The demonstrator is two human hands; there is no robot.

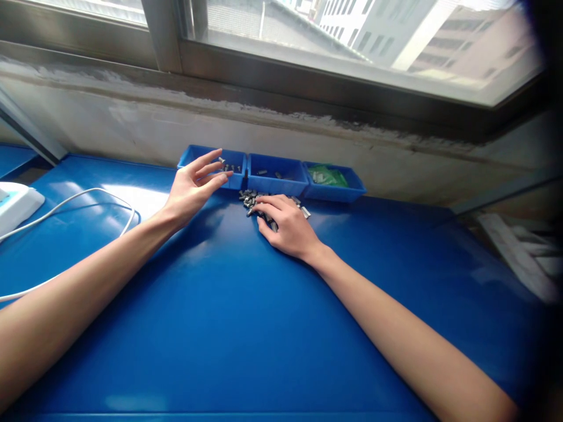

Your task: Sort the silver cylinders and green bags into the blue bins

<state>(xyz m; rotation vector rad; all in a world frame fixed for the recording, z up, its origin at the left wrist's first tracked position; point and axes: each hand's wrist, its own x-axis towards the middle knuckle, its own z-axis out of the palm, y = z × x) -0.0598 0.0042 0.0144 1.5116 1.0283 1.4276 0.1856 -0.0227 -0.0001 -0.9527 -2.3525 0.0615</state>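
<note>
My left hand hovers over the left blue bin, its fingers apart. A small screw shows right by its fingertips, above more screws in that bin; whether it touches a finger I cannot tell. My right hand rests over a pile of small metal screws and fittings on the blue table in front of the bins. Its thumb and fingers are apart, and the palm hides part of the pile. Flat silvery pieces stick out on its right side.
The middle blue bin holds a few small metal parts. In the right blue bin lies a green plastic bag. A white cable runs from a white device across the blue table. A window stands behind.
</note>
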